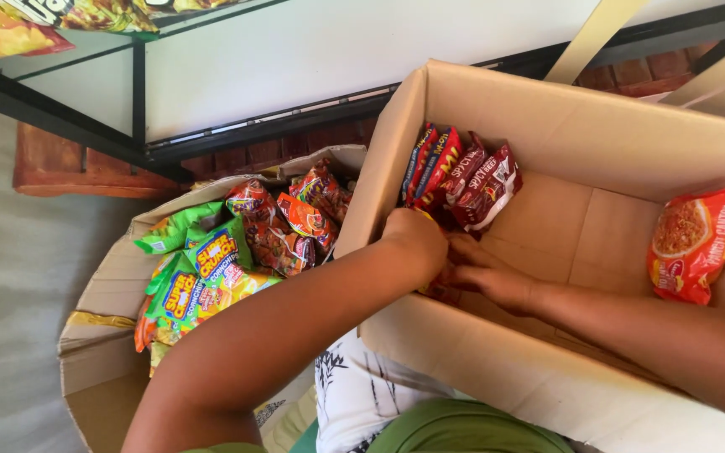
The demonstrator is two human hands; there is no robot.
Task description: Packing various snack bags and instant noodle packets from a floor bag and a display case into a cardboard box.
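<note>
Both hands reach down into a large open cardboard box point(547, 109). My left hand point(417, 239) is curled over the near left corner, fingers closed on dark red noodle packets point(463, 180) that stand bunched against the box's left wall. My right hand point(488, 277) lies beside it on the box floor, fingers spread and touching the bottom of the same bunch. A single orange-red noodle packet point(694, 243) leans against the right wall, apart from both hands.
A second, lower cardboard box point(98, 310) at the left holds several green, yellow and red snack bags point(211, 268). A black-framed glass shelf point(211, 75) runs behind, with yellow bags point(10, 33) on its top left. Grey floor lies at the left.
</note>
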